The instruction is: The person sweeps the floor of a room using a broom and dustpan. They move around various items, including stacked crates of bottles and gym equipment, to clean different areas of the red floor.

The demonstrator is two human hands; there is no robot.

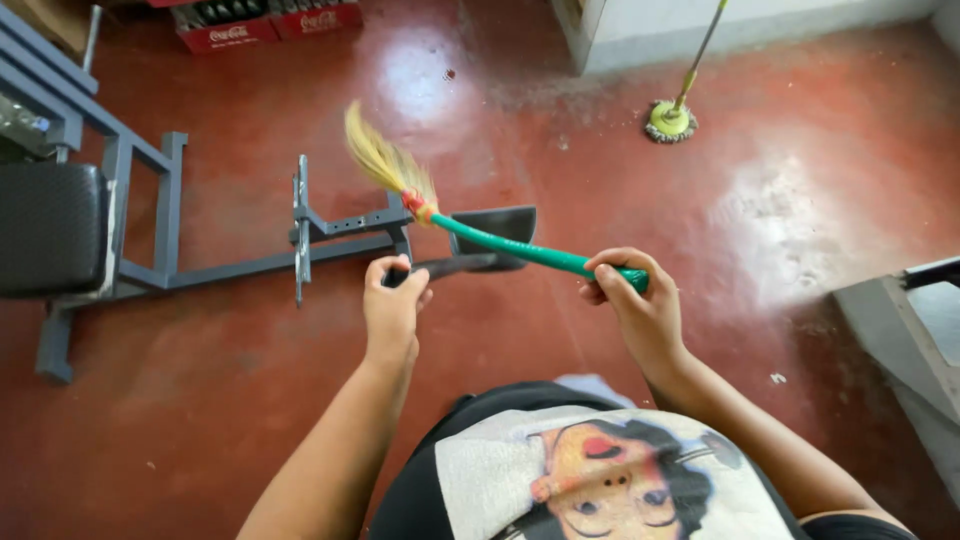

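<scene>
My right hand [632,296] grips the green handle of a small broom [500,244] whose straw bristles point up and to the left, held above the floor. My left hand [392,298] is closed around the long handle of a dark dustpan [497,227], whose pan sits just behind the broom's handle. Both are held in front of my body over the red floor.
A grey metal bench frame [240,262] with a black padded seat [48,228] stands at the left. Red bottle crates [262,24] sit at the top left. A mop with a yellow-green head [671,119] rests by the white wall. A concrete step [900,345] is at the right.
</scene>
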